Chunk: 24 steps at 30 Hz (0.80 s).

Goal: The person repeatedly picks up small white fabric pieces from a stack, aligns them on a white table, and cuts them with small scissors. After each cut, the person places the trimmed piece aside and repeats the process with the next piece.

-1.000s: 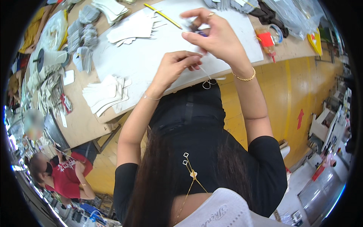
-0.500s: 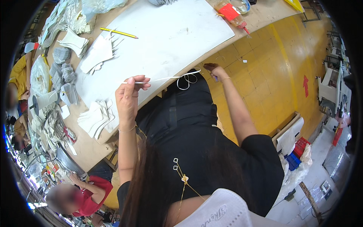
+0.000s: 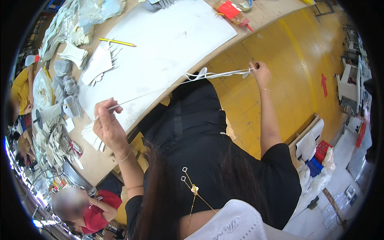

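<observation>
your left hand (image 3: 110, 128) is over the near edge of the worktop (image 3: 96, 165), toward its left end, thumb and fingertips pinching a white cord (image 3: 228, 73). your right hand (image 3: 260, 74) is out past the near edge, above the yellow floor (image 3: 276, 106), its fingers curled closed around the other part of the cord; whether it holds anything else, you can't tell from here. the cord runs between your two hands, a thin line on the left and several strands on the right, with slack loops by the near edge over your dark trousers (image 3: 196, 102).

just beside your left hand, partly covered by it, lie white cut pieces (image 3: 91, 136) near that same edge. a white sheet (image 3: 172, 44) covers the middle of the worktop, and a red-labelled bottle (image 3: 234, 14) lies along the near edge, to the right. farther in, a second white stack (image 3: 98, 68) and a yellow pencil (image 3: 117, 42) overlap the sheet's far edge. beyond it sit grey bundles (image 3: 71, 86) and a spool (image 3: 50, 113).
</observation>
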### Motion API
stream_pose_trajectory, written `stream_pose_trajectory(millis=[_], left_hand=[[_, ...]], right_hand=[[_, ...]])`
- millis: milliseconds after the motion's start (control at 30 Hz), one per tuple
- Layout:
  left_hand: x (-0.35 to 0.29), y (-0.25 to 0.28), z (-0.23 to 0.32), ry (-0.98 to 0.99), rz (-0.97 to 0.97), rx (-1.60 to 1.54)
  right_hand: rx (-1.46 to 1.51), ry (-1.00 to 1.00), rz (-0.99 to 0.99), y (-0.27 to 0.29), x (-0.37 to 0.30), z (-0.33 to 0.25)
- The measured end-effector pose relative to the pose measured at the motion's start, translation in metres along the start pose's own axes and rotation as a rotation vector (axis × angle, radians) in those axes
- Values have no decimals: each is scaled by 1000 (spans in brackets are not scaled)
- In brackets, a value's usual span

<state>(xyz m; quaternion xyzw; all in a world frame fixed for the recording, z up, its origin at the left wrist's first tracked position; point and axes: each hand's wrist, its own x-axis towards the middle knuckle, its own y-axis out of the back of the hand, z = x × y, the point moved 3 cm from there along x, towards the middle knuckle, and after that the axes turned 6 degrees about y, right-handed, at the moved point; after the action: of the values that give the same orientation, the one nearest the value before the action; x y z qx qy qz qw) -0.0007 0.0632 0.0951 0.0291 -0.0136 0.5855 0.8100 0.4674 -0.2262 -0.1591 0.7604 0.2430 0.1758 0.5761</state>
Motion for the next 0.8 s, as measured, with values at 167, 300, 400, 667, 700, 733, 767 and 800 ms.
stream_pose_trajectory(millis=[167, 300, 400, 667, 700, 733, 767, 800], left_hand=[[23, 24, 2, 39, -10, -407], [37, 71, 2, 109, 61, -417], [38, 109, -2, 116, 157, -445], [39, 164, -11, 107, 257, -474], [39, 165, -12, 117, 263, -465], [38, 165, -13, 121, 268, -450], [38, 165, -13, 120, 286, -424], [38, 164, -13, 131, 266, -453]], right_hand=[[539, -163, -25, 34, 2, -26], [780, -138, -419, 9, -29, -88], [983, -145, -826, 8, -56, -108], [815, -364, -842, -61, -48, -91], [834, -358, -845, -76, -48, -95], [823, -382, -847, -90, -49, -99], [812, -410, -846, -101, -49, -102], [879, -478, -870, -111, -49, -107]])
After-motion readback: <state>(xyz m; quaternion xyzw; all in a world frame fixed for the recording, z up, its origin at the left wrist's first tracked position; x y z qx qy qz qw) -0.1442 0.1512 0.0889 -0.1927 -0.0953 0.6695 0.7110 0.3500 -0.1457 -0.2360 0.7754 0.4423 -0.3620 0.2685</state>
